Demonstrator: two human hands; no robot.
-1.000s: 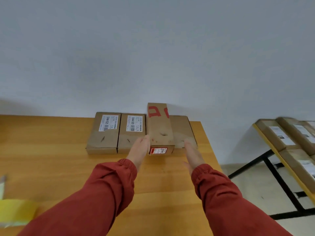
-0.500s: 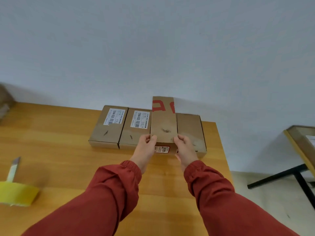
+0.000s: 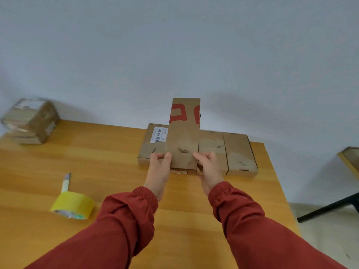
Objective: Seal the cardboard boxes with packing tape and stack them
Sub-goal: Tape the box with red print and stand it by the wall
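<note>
A person in red sleeves grips the near end of a red-printed cardboard box with both hands at the middle of the frame. The left hand and the right hand each have the thumb on top and the fingers curled round a side. Half a second earlier the box sat one place further right in the row. Now it covers all but a strip of the labelled box, and only one white barcode label shows where two did. Two unlabelled boxes lie to its right, the middle plain box and the end plain box, where one lay before. The view has swung left. The roll of yellow packing tape, with a loose strip standing up, now sits well inside the lower left, and a blurred wrapped bundle has come into the upper left. The second table, on black legs, has slid to the right edge. All four boxes are flat, oblong, scuffed brown card with small tears, and the held one rises past the far edge against the pale wall. The wooden table is smooth and orange-grained. Count: four boxes, one tape roll, one bundle, two tables.
</note>
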